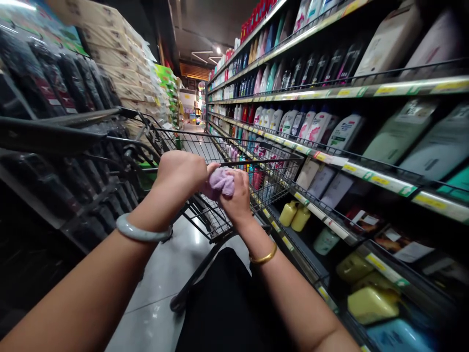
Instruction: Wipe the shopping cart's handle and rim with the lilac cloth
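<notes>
A bunched purple cloth [223,182] is squeezed between my two hands, in front of a black wire shopping cart [216,215]. My left hand [181,170], with a pale bangle at the wrist, is curled against the cloth's left side; most of its fingers are hidden behind the back of the hand. From the right, my right hand [237,195] wraps its fingers over the cloth. A gold bracelet sits on that wrist.
Shelves [318,146] of bottles run along the right, close to the cart. On the left are packaged goods on a rack [66,83] and stacked wrapped packs [117,58]. A long dark bar [51,134] crosses the left side. The tiled aisle floor [146,303] stretches ahead.
</notes>
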Motion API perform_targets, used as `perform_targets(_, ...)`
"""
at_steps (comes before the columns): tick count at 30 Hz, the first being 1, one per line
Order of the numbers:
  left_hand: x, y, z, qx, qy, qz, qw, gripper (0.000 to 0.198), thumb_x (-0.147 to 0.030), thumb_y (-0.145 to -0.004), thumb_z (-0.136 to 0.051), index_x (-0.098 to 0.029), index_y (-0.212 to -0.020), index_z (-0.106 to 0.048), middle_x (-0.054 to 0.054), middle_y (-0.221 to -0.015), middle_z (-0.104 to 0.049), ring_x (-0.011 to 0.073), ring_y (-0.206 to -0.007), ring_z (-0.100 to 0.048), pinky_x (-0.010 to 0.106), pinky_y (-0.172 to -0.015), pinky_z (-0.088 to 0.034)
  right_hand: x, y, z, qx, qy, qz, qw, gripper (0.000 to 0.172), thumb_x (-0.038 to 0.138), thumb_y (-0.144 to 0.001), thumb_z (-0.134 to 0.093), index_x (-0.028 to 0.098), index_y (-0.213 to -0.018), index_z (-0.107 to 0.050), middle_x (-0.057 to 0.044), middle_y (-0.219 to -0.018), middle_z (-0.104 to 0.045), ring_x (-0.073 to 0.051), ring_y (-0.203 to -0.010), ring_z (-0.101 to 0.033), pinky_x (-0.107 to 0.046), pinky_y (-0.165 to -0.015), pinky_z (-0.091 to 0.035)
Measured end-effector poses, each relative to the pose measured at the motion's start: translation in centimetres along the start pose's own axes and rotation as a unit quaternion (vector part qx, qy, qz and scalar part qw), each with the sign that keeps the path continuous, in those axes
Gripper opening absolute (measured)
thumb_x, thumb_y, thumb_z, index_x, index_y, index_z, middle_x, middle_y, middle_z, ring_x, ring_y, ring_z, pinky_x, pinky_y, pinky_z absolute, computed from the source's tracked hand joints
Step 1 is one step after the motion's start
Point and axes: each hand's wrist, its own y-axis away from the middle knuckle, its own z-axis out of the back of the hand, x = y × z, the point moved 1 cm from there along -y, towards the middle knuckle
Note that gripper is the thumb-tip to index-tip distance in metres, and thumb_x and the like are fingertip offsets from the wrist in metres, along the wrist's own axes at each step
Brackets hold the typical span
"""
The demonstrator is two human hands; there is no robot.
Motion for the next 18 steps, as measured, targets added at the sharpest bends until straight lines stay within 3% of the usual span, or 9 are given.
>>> perform_targets(2, -0.1, 0.2, 0.4, 0.006, 0.001, -0.004, 1.0, 0.079, -0.066, -0.104, -0.028, -0.01, -0.093, -0.082, 0.022, -0.086, -0.075, 0.0362, -0.09, -0.072, 0.036, -0.072, -0.044, 0.1, 0.4, -0.4, 0.016, 0.019, -0.003, 1.0, 0.045, 0.017, -0.077, -0.064, 0.025, -0.122, -0.059, -0.013, -0.135, -0.054, -0.027, -0.126, -0.057, -0.045, -0.109, -0.053)
perform_targets(4, 0.0, 0.4, 0.6, -0.007, 0.004, -0.013, 1.0, 0.079, -0.066, -0.105, -0.028, -0.01, -0.093, -0.082, 0.021, -0.086, -0.076, 0.0352, -0.092, -0.072, 0.035, -0.073, -0.043, -1.1, 2.0, -0.6, 0.032, 0.042, -0.072, 0.996, 0.042, 0.015, -0.075, -0.063, 0.024, -0.117, -0.061, -0.013, -0.132, -0.056, -0.028, -0.122, -0.059, -0.046, -0.106, -0.054)
perform_targets(5, 0.0, 0.5, 0.7, -0.013, 0.006, -0.017, 1.0, 0.078, -0.066, -0.105, -0.029, -0.01, -0.093, -0.082, 0.021, -0.086, -0.076, 0.0349, -0.092, -0.072, 0.035, -0.074, -0.043, -2.0, 3.0, -0.6, 0.034, 0.047, -0.119, 0.991, 0.041, 0.013, -0.073, -0.062, 0.024, -0.113, -0.062, -0.013, -0.128, -0.057, -0.028, -0.118, -0.061, -0.046, -0.105, -0.055)
perform_targets(8, 0.2, 0.5, 0.6, -0.014, 0.014, -0.02, 1.0, 0.075, -0.064, -0.105, -0.032, -0.01, -0.093, -0.082, 0.021, -0.086, -0.076, 0.0353, -0.093, -0.073, 0.034, -0.076, -0.044, -3.5, 5.3, -0.6, 0.012, 0.056, -0.177, 0.983, 0.038, 0.01, -0.068, -0.059, 0.021, -0.105, -0.06, -0.012, -0.111, -0.06, -0.027, -0.097, -0.065, -0.048, -0.093, -0.059)
perform_targets(11, 0.2, 0.4, 0.4, -0.017, 0.018, -0.024, 0.999, 0.078, -0.063, -0.106, -0.027, -0.009, -0.094, -0.082, 0.023, -0.083, -0.075, 0.0375, -0.092, -0.073, 0.035, -0.075, -0.045, -2.1, 4.8, -0.9, 0.0, 0.045, -0.166, 0.985, 0.041, 0.012, -0.069, -0.062, 0.022, -0.108, -0.059, -0.01, -0.112, -0.061, -0.025, -0.099, -0.065, -0.044, -0.095, -0.059)
perform_targets(15, 0.2, 0.4, 0.3, -0.018, 0.02, -0.022, 0.999, 0.082, -0.056, -0.106, -0.017, -0.007, -0.094, -0.082, 0.025, -0.085, -0.074, 0.04, -0.09, -0.073, 0.039, -0.073, -0.047, 0.9, 1.9, -1.5, -0.004, 0.021, -0.051, 0.998, 0.048, 0.021, -0.076, -0.068, 0.024, -0.123, -0.058, -0.011, -0.131, -0.058, -0.025, -0.125, -0.059, -0.042, -0.113, -0.052)
perform_targets(18, 0.2, 0.4, 0.2, -0.024, 0.015, -0.021, 0.999, 0.082, -0.053, -0.105, -0.015, -0.008, -0.094, -0.081, 0.025, -0.087, -0.074, 0.0416, -0.091, -0.072, 0.041, -0.074, -0.048, 0.0, 2.6, -1.5, 0.034, 0.043, -0.059, 0.997, 0.043, 0.019, -0.076, -0.066, 0.023, -0.118, -0.061, -0.013, -0.134, -0.057, -0.026, -0.128, -0.058, -0.042, -0.114, -0.051)
